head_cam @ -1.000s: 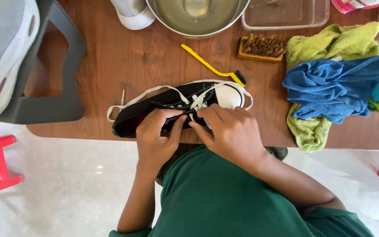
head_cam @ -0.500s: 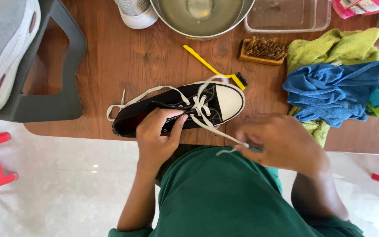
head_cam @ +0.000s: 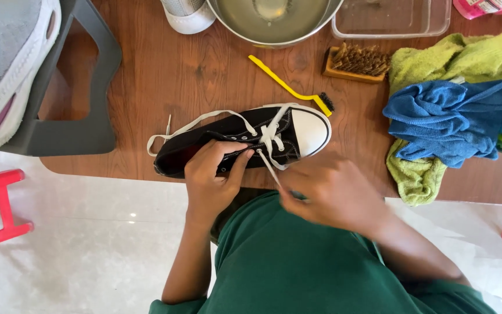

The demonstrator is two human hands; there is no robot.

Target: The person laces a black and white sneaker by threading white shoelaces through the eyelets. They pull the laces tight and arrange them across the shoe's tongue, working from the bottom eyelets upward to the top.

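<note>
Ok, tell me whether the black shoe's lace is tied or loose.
Loose: the white lace trails untied across the table, its other end pulled by the right hand.

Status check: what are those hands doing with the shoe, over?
Left hand gripping black sneaker on table edge. Right hand pulling white lace toward body. Nothing blocking.

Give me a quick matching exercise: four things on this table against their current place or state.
1. black sneaker
2. white lace
3. yellow brush
4. blue cloth

a. lies on the green towel
b. pulled taut by the right hand
c. held steady by the left hand
d. lies loose beyond the shoe's toe

Pairs: 1-c, 2-b, 3-d, 4-a
</note>
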